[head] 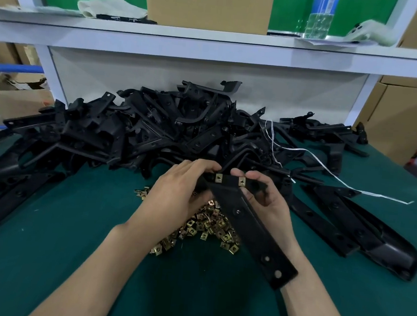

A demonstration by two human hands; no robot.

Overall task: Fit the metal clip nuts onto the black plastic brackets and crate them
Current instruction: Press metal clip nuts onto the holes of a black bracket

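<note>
Both hands hold one black plastic bracket [249, 224] above the green table, its long arm pointing toward me. My left hand [176, 193] grips the left end of its top bar, and my right hand [265, 193] pinches the right end. Two brass clip nuts sit on that bar, one [218, 178] near my left fingers and one [242, 181] near my right thumb. A heap of loose brass clip nuts [203, 228] lies on the table under the hands. A big pile of black brackets [154, 128] fills the back of the table.
More brackets lie flat at the left [9, 203] and at the right [362, 226]. A white string [327, 173] trails over the right side of the pile. A shelf [212, 42] above carries a cardboard box [208, 6] and a water bottle [320, 16]. No crate is in view.
</note>
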